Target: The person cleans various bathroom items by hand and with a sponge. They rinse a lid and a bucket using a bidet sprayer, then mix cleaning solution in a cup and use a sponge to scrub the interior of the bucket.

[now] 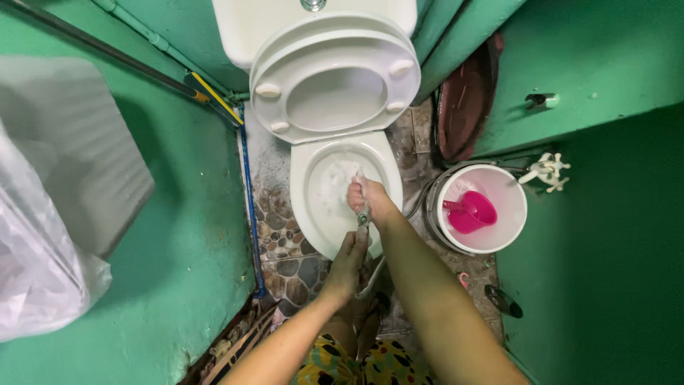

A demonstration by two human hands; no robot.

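A person bends over a white toilet point(335, 207) in a narrow green-walled stall, both bare hands at the near rim of the bowl. The right hand point(367, 197) is clenched around the head of a metal sprayer point(364, 216), held just over the bowl's near edge and pointed into the wet, foamy basin. The left hand point(349, 260) reaches up from below, its fingers curled around the hose point(370, 274) just under the sprayer, right beside the bowl's front lip. The seat point(335, 78) stands raised against the tank point(249, 28). To the right of the bowl, on the floor, a white bucket point(509, 214) carries a pink scoop point(470, 212); a white tap point(545, 171) juts from the wall beside it. A dark basin point(463, 100) leans upright in the far right corner. Pebble tiles point(285, 242) cover the floor left of the bowl, with a blue pipe point(248, 214) running along the wall's foot. A clear plastic bag point(35, 264) fills the left edge.
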